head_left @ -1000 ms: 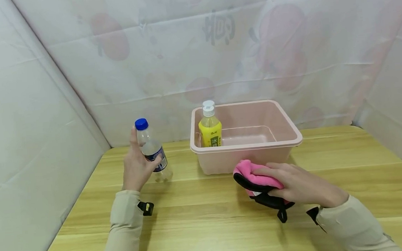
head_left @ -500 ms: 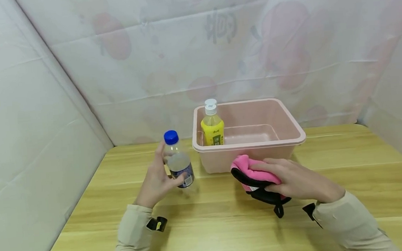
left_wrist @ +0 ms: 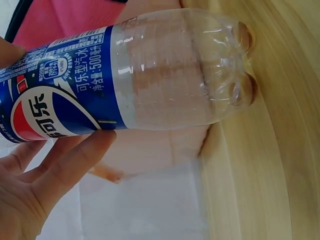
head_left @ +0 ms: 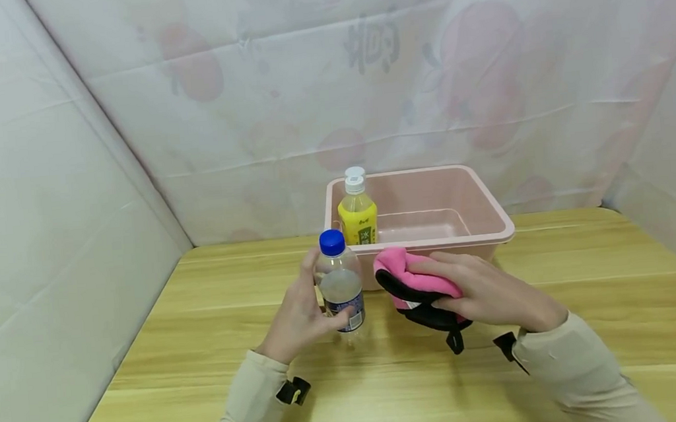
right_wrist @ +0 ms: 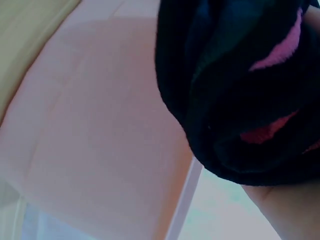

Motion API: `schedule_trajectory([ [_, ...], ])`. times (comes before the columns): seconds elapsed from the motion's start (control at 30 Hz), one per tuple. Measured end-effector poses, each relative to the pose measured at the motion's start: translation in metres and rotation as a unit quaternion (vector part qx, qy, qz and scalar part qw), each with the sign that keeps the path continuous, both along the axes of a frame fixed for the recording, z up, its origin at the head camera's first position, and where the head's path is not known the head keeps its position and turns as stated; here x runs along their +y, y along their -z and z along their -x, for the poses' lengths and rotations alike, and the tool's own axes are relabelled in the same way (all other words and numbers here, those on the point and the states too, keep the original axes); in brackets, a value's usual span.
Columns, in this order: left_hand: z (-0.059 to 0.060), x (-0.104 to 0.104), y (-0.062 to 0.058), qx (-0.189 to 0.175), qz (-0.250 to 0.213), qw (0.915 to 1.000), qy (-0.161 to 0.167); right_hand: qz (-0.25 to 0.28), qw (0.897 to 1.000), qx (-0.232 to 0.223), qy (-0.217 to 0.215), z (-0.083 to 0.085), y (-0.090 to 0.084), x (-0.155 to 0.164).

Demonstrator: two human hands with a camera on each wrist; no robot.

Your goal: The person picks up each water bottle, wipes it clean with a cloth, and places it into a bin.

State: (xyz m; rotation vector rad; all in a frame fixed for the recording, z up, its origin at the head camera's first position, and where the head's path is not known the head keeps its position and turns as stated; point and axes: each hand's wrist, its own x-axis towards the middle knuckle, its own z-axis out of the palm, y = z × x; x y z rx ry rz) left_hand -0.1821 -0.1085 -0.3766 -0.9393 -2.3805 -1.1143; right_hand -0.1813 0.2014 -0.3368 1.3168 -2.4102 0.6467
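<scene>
1. Beige sleeves, the left (head_left: 248, 397) and the right (head_left: 583, 370), extend in from the near edge over a wood-grain table (head_left: 171, 356), a black strap (head_left: 294, 391) showing at the left wrist.

2. At the middle, a person's left hand (head_left: 299, 320) grasps a clear bottle (head_left: 341, 287), its thumb laid across the blue label (left_wrist: 65, 85) and its fingers around the left side. The label carries a red, white and blue emblem and Chinese lettering.

3. The bottle is close to upright, its blue cap (head_left: 332, 242) on top, nearer than the left front corner of a pink plastic bin (head_left: 430, 244). Whether its base touches the table cannot be told.

4. Just right of the bottle, the right hand (head_left: 487, 288) grips a folded pink-and-black cloth bundle (head_left: 424, 284), fingers over the top and thumb below. A black loop (head_left: 454, 342) dangles from its near side. The bundle is nearer than the bin's front wall; contact with the wall cannot be judged.

5. Farther back, inside the left of the bin, stands a yellow-labelled bottle (head_left: 359, 221) with a white cap; a second white cap (head_left: 355, 170) peeks out behind it.

6. Beyond the table, a pale curtain (head_left: 277, 116) with faint reddish prints closes the far side.
</scene>
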Motion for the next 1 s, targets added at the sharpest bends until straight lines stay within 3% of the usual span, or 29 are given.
schedule_trajectory([
  [0.17, 0.001, 0.002, 0.0, -0.016, -0.001, 0.9998, 0.007, 0.062, 0.998, 0.014, -0.012, 0.001, -0.007, -0.005],
  [0.3, 0.001, 0.001, -0.001, -0.022, 0.002, 0.9996, 0.017, 0.147, 0.988, 0.018, -0.041, 0.004, -0.006, -0.011],
  [0.47, 0.001, 0.0, -0.003, -0.033, 0.002, 0.999, 0.03, 0.271, 0.961, 0.005, -0.049, 0.0, 0.0, -0.023],
  [0.6, 0.002, 0.001, -0.002, -0.022, 0.004, 0.9989, 0.04, 0.35, 0.932, -0.064, -0.074, -0.006, 0.008, -0.033],
  [0.67, 0.002, 0.001, -0.002, -0.014, 0.006, 0.9989, 0.045, 0.359, 0.925, -0.088, -0.09, -0.006, 0.013, -0.037],
  [0.73, 0.002, 0.002, -0.002, -0.008, 0.004, 0.9988, 0.049, 0.343, 0.927, -0.107, -0.105, -0.004, 0.018, -0.042],
  [0.83, 0.001, 0.002, 0.0, -0.003, 0.004, 0.9987, 0.051, 0.288, 0.949, -0.092, -0.092, -0.001, 0.025, -0.048],
  [0.93, 0.001, 0.002, 0.001, 0.007, 0.007, 0.9987, 0.05, 0.234, 0.97, -0.033, -0.057, 0.001, 0.027, -0.051],
  [1.0, 0.002, 0.002, 0.001, 0.014, 0.009, 0.9986, 0.05, 0.207, 0.978, 0.022, -0.031, 0.0, 0.027, -0.052],
])
